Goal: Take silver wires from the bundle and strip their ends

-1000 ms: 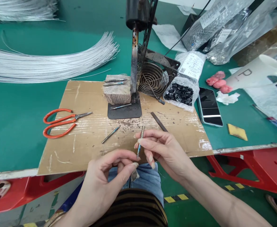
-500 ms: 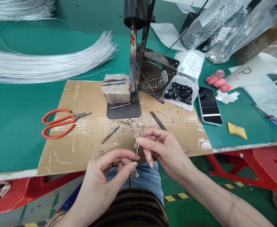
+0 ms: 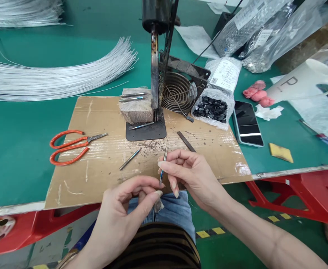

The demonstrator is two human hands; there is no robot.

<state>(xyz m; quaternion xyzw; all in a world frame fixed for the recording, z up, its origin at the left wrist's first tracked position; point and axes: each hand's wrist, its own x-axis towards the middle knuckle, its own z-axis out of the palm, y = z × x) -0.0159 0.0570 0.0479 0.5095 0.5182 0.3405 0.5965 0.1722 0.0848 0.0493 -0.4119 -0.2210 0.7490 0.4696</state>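
Note:
Between the thumb and fingers of my right hand (image 3: 184, 170) is a slim metal soldering iron tip (image 3: 165, 156), its pointed end down. My left hand (image 3: 133, 209) is curled, with its forefinger close to that point; whether they touch I cannot tell. A small grey crumpled scrap (image 3: 158, 205) pokes out beneath the left thumb, partly hidden by it. Another metal tip (image 3: 130, 159) lies on the cardboard (image 3: 93, 179) left of my hands. A dark flat metal strip (image 3: 185, 141) lies just beyond my right hand.
Orange-handled scissors (image 3: 77, 146) lie at left. Behind stand a soldering iron (image 3: 154, 63) on a black base (image 3: 145, 133), a grey block (image 3: 136, 110) carrying more tips, and a fan (image 3: 180, 89). A bag of black parts (image 3: 211, 110), a phone (image 3: 247, 123) and white wires (image 3: 68, 80) lie around.
Both hands keep nearly the same pose. The tip in my right hand has shifted very slightly left, along with a small shift of the whole view.

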